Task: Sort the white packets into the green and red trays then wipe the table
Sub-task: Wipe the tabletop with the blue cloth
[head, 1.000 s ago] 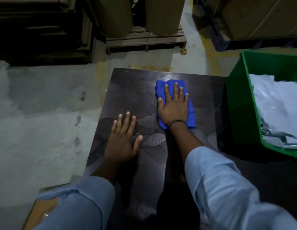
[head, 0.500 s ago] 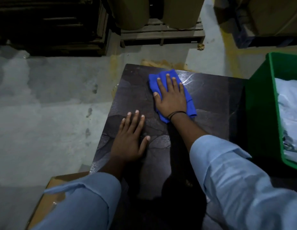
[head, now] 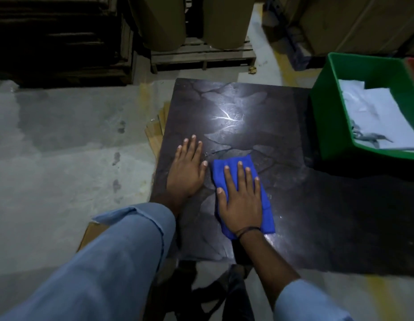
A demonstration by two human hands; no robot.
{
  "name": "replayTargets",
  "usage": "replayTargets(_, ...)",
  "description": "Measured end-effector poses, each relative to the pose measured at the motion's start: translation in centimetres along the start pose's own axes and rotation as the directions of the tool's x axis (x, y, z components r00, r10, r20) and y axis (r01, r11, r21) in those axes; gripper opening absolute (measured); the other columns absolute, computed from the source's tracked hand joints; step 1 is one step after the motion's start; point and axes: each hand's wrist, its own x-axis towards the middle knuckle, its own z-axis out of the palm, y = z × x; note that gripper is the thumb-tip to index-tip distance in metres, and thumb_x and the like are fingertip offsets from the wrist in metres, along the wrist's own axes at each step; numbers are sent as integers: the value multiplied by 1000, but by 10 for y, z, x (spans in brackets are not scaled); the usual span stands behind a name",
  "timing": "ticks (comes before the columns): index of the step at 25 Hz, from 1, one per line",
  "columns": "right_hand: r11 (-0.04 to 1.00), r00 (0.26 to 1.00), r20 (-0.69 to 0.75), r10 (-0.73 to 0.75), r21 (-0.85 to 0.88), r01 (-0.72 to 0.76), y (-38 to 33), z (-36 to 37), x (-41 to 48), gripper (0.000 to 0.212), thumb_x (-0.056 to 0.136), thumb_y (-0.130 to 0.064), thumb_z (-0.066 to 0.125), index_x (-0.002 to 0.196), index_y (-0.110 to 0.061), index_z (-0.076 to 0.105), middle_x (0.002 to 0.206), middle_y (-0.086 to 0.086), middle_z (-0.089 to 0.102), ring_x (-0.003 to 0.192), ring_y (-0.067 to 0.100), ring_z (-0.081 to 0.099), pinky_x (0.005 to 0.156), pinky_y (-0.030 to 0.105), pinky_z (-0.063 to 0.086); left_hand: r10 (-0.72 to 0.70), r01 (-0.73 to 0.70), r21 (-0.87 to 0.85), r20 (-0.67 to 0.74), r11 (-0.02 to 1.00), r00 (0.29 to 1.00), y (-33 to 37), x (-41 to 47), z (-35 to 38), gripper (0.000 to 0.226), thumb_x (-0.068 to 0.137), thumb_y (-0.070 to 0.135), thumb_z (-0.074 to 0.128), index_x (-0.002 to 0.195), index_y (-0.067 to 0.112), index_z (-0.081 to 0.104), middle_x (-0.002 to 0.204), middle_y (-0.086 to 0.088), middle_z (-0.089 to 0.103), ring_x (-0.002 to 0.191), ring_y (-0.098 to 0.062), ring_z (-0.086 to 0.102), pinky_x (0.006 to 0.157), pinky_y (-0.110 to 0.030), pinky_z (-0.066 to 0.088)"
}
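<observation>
Two hands lie flat on the near bench (head: 294, 205): the right hand (head: 241, 205) presses a blue cloth (head: 267, 207), fingers straight; the left hand (head: 186, 172) rests beside it, fingers spread, holding nothing. Farther right, white packets (head: 375, 112) lie in the green tray (head: 326, 117). Judgement: sorting appears done; wiping is in progress.

Pale blue sleeves (head: 122, 251), black right wristband (head: 247, 230)
</observation>
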Motion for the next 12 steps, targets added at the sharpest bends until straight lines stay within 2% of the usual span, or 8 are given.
replayTargets(3,1000,999,43,-3,-9,3,-17,-1,-77,66,99,-50,36,158,-29,15,167,7,6,154,27,4,121,53,15,4,-4,13,26,1000,1000,-11,-22,-4,68,100,43,30,158,8,26,169,-13,12,156,-32,10,127,-48,11)
replayTargets(5,1000,999,50,10,-7,-9,-27,1,-94,67,98,-50,38,158,-29,17,167,7,5,154,27,3,120,54,17,-8,7,25,23,1000,1000,-22,-18,-11,70,100,44,31,159,7,24,169,-13,11,156,-33,8,126,-50,11)
replayTargets(12,998,998,17,60,3,-60,-44,14,-22,67,98,-51,35,158,-27,17,167,8,5,154,30,4,121,53,13,-49,50,60,-19,997,999,-37,11,-12,69,100,43,30,158,5,26,168,-13,18,155,-35,13,126,-49,15)
